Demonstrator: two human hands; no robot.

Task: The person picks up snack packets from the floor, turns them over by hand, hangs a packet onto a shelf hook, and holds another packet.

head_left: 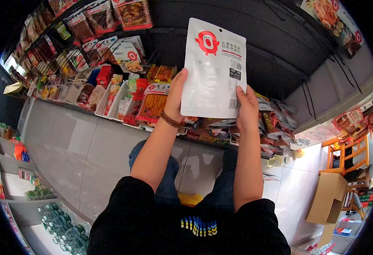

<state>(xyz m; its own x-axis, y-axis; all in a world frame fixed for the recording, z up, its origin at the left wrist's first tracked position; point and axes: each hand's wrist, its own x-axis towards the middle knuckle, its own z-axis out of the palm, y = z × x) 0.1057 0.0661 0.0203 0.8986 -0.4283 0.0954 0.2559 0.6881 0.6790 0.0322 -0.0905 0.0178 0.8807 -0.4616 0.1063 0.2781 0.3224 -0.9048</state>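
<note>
Held up in front of me is a white snack pouch (212, 76) with a red cartoon figure, small print and a barcode on the side I see. My left hand (178, 95), with a beaded bracelet at the wrist, grips the pouch's left edge; most of its fingers are hidden behind it. At the lower right edge, my right hand (247, 106) pinches the pouch with the thumb on the front. Behind and below the pouch lie more snack packs (275, 123) on the low shelf, and a pack of orange-brown snacks (152, 104) is beside my left hand.
White baskets (118, 104) of snacks line the shelf at left, under hanging packets (133, 15). Black hooks (307, 97) stick out from the dark rack. An open cardboard box (327, 197) and a wooden chair (350, 153) stand right. Bottles (65, 227) fill a lower-left shelf.
</note>
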